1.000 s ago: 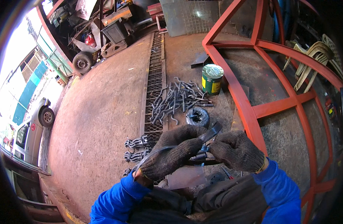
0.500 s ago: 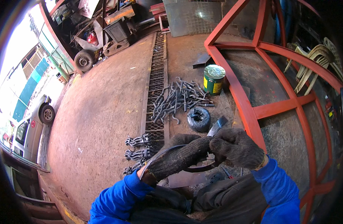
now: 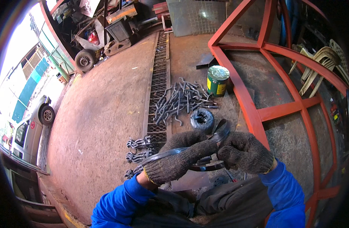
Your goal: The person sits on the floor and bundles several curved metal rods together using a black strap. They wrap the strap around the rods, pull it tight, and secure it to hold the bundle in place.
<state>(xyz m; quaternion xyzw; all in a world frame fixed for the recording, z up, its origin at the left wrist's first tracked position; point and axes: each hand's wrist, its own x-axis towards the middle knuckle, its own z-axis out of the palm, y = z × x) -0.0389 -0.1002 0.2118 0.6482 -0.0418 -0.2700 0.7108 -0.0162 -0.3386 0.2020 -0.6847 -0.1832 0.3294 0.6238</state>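
A curved dark metal strap point(image 3: 220, 133) is gripped between both gloved hands — left hand point(image 3: 182, 157) clamped along its middle, right hand point(image 3: 244, 152) closed just below its upper end.

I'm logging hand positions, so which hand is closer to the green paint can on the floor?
Right. The right hand sits below the green paint can, slightly to its right; the left hand is lower and further to the left. Both grip a curved dark metal strip.
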